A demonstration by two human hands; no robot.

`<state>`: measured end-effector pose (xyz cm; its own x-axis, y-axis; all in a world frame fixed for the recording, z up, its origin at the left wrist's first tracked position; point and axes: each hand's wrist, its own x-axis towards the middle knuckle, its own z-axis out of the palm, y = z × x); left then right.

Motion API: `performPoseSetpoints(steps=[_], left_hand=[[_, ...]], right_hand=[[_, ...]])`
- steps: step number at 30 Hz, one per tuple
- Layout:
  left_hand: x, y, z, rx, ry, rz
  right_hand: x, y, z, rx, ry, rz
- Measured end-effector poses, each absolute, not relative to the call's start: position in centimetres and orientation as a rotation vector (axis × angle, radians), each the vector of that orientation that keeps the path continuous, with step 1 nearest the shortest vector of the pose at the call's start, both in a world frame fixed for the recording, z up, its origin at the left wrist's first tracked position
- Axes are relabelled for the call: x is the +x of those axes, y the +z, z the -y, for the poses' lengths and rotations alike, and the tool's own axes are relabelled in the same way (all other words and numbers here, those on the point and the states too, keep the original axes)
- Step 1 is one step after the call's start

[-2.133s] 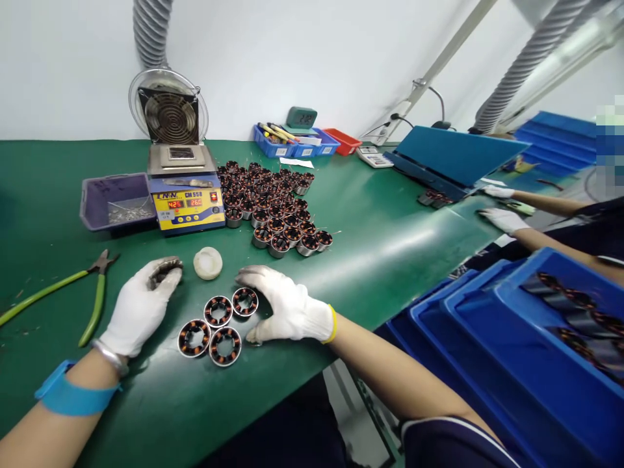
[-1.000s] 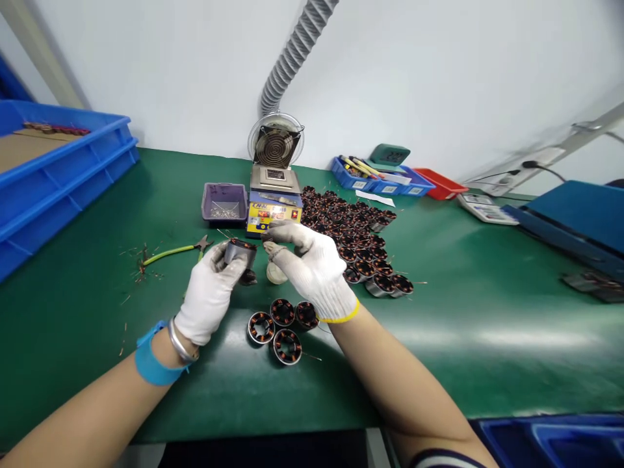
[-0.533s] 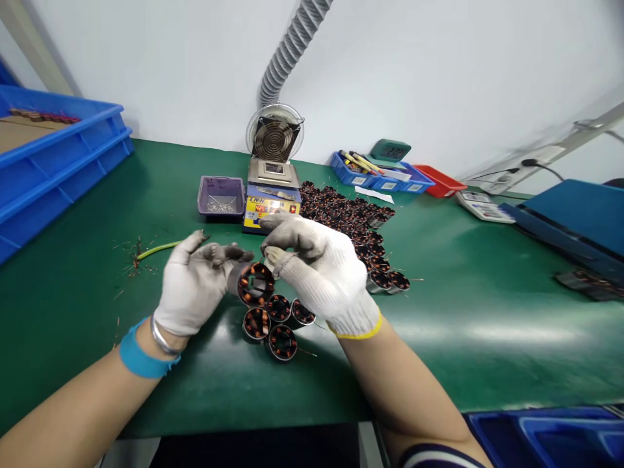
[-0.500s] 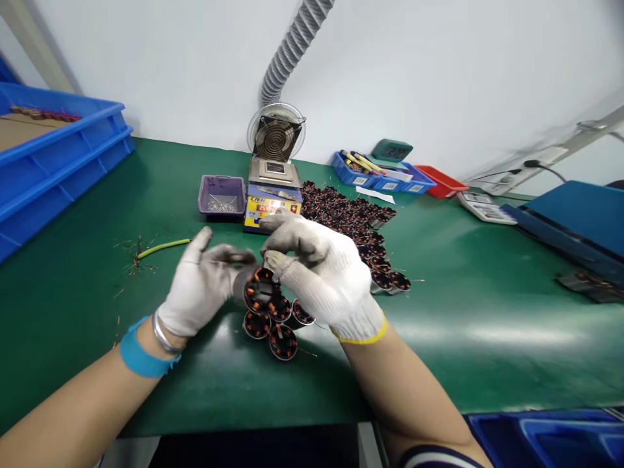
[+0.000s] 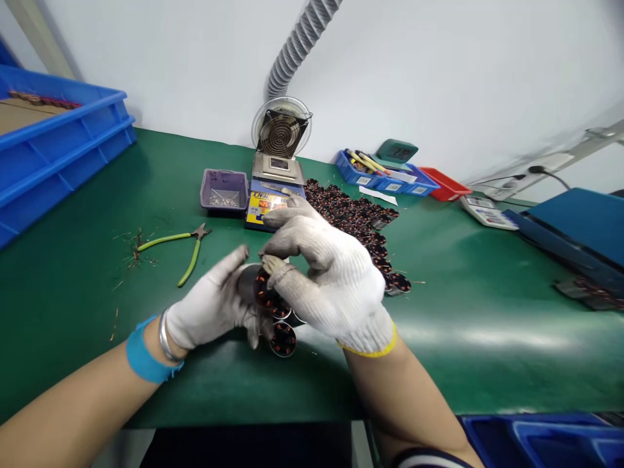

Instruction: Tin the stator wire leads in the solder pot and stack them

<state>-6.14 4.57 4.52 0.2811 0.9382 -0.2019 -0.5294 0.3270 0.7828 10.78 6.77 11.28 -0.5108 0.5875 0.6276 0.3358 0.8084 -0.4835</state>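
My gloved left hand (image 5: 212,302) is wrapped round a wound motor stator (image 5: 249,284), a dark cylinder with copper windings inside. The stator is tilted, its open end turned toward my right hand. At its upper rim my gloved right hand (image 5: 326,266) has thumb and forefinger pinched together. Whatever lies in that pinch is too small to make out. Just below, another stator (image 5: 283,340) stands on the green table, with others partly hidden behind my hands. Green-handled cutting pliers (image 5: 194,250) lie spread on the table beyond my left hand.
Behind my hands stands a blue-and-yellow solder pot (image 5: 260,207) with a fan (image 5: 280,134) over it. A purple bin (image 5: 224,190) of wire bits is left of it. Many stators (image 5: 351,211) stand at its right. A blue crate (image 5: 63,153) is at far left.
My left hand has turned and closed lower round the stator, uncovering the pliers. My right hand stays at the rim, fingers pinched. The view has shifted slightly.
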Motion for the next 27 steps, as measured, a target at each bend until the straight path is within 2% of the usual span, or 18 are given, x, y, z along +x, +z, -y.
performPoseSetpoints(steps=[3,6,8,11,13,16,19,22,27], left_hand=[[-5.7,4.3,-3.8,0.784,1.1,-0.762],[-5.6,3.6,-4.0,1.074,1.56,-1.118],[-6.1,2.8,-4.4,1.396,1.812,-1.35],[-7.7,2.2,-5.2,1.795,1.979,-1.54],[-8.8,2.4,-5.7,1.833,2.048,-1.66],[-9.4,3.2,-6.2,1.74,2.042,-1.746],[-9.1,3.1,-6.0,1.727,2.068,-1.686],[-8.8,2.1,-5.3,1.854,2.025,-1.549],[-8.2,1.0,-4.4,2.229,1.838,-1.375]], right_hand=[[10.9,10.8,-7.1,-0.767,0.416,2.069],[10.2,9.6,-7.6,-0.873,0.536,1.95],[9.8,8.7,-8.3,-0.977,0.734,1.832],[10.3,8.0,-10.1,-1.051,0.978,1.553],[11.4,8.1,-11.3,-0.995,0.963,1.355],[12.5,8.7,-11.8,-1.031,0.921,1.319],[11.4,8.6,-10.4,-1.216,1.117,1.691],[9.0,7.7,-8.7,-1.146,1.297,1.946],[7.8,6.7,-8.0,-1.052,1.35,1.801]])
